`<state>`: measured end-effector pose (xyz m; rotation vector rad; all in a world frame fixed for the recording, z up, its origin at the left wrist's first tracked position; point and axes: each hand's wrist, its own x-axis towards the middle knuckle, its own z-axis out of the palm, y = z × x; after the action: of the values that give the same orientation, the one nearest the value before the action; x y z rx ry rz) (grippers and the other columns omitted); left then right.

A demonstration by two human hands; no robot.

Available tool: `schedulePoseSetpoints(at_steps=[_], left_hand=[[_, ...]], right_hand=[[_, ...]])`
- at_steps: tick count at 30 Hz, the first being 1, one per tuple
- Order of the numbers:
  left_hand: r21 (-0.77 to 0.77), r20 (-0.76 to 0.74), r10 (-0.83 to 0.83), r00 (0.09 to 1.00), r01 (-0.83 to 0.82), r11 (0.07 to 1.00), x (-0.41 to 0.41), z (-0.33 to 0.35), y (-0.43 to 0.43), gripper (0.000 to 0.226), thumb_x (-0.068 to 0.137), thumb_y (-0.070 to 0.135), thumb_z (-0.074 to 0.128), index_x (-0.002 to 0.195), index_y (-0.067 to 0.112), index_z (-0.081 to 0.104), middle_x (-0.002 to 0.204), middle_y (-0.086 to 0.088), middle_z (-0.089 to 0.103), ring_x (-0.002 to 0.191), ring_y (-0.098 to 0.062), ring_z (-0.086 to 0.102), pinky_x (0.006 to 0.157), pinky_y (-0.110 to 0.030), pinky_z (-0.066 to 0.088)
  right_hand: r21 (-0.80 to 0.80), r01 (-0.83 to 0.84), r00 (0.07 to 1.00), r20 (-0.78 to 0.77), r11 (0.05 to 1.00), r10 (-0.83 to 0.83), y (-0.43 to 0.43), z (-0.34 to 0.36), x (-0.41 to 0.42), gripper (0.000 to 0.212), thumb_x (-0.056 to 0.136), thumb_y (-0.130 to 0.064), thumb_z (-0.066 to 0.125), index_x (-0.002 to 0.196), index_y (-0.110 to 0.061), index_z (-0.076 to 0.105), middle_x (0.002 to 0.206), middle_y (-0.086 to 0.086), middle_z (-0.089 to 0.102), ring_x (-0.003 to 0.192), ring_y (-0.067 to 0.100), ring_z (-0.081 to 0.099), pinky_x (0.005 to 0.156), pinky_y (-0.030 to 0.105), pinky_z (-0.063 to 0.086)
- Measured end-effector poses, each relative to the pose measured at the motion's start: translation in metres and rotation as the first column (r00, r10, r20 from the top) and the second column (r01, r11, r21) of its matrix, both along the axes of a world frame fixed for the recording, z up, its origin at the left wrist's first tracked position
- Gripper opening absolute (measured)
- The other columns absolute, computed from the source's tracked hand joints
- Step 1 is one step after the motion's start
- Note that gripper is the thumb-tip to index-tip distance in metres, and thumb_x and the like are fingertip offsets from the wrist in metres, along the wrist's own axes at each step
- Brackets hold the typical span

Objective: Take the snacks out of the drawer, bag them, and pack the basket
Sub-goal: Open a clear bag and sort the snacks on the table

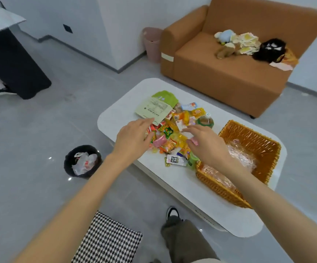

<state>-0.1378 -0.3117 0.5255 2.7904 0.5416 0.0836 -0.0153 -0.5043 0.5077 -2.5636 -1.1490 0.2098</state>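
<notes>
A heap of small wrapped snacks (174, 133) lies on the white table (210, 204), with two flat green packets (154, 109) at its far side. My left hand (133, 139) reaches over the heap's left edge, fingers extended and relaxed on the wrappers. My right hand (205, 143) hovers over the heap's right side with a small pink wrapper (194, 141) pinched under its fingers. The woven orange basket (267, 147) stands just right of my right hand and holds crinkled clear plastic bags (243, 156).
A black waste bin (82, 161) with a white bag stands on the floor left of the table. An orange sofa (229, 73) with toys and packets is behind. A pink bin (152, 44) sits by the wall. Another person stands at far left.
</notes>
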Motion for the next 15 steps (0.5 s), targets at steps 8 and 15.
schedulePoseSetpoints(at_steps=[8, 15], left_hand=[[-0.03, -0.054, -0.064, 0.996, 0.063, 0.998, 0.108, -0.041, 0.064, 0.049, 0.1, 0.035, 0.043, 0.148, 0.025, 0.035, 0.15, 0.003, 0.039, 0.134, -0.019, 0.039, 0.102, -0.036, 0.037], [-0.019, -0.107, -0.176, 0.979, 0.175, 0.984, 0.167, -0.056, 0.106, 0.05, 0.1, 0.034, 0.043, 0.149, 0.025, 0.033, 0.152, 0.004, 0.037, 0.136, -0.018, 0.036, 0.104, -0.033, 0.035]], right_hand=[[-0.005, 0.11, 0.991, -0.081, 0.994, -0.11, 0.059, -0.042, 0.08, 0.041, 0.097, -0.027, 0.051, 0.137, -0.025, 0.051, 0.145, -0.005, 0.046, 0.129, 0.02, 0.044, 0.09, 0.037, 0.047], [-0.03, 0.164, 0.982, -0.093, 0.986, -0.166, 0.103, -0.056, 0.12, 0.042, 0.097, -0.023, 0.051, 0.138, -0.023, 0.049, 0.144, -0.004, 0.046, 0.124, 0.022, 0.046, 0.091, 0.04, 0.049]])
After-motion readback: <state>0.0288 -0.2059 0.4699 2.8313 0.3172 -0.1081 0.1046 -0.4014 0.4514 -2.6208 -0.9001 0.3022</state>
